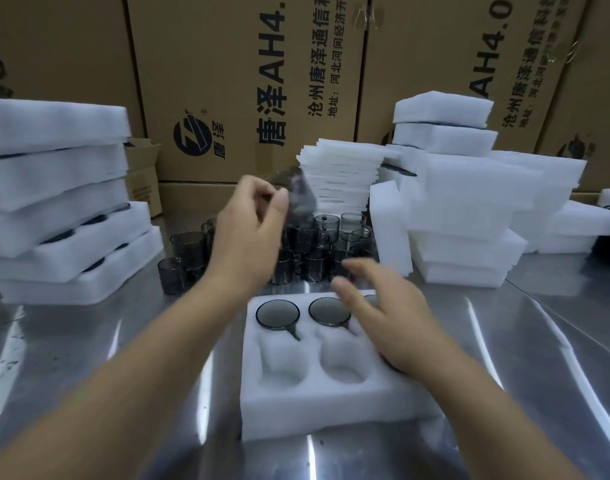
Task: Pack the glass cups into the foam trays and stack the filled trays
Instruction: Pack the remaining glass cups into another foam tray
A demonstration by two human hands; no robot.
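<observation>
Your left hand [251, 220] pinches a blurred glass cup [298, 199], raised | your right hand [383, 317] is spread, holding nothing, over the foam tray [317, 410] | risk: the light pinch may slip, or the cup may strike the seated cups [277, 315] by your right fingers.

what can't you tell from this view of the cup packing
Head view only:
- held cup: motion blur; the left hand pinches it, its handle unreadable.
- foam tray, right two pockets: covered by the right hand.
- loose cups: count hidden behind the left hand.
</observation>
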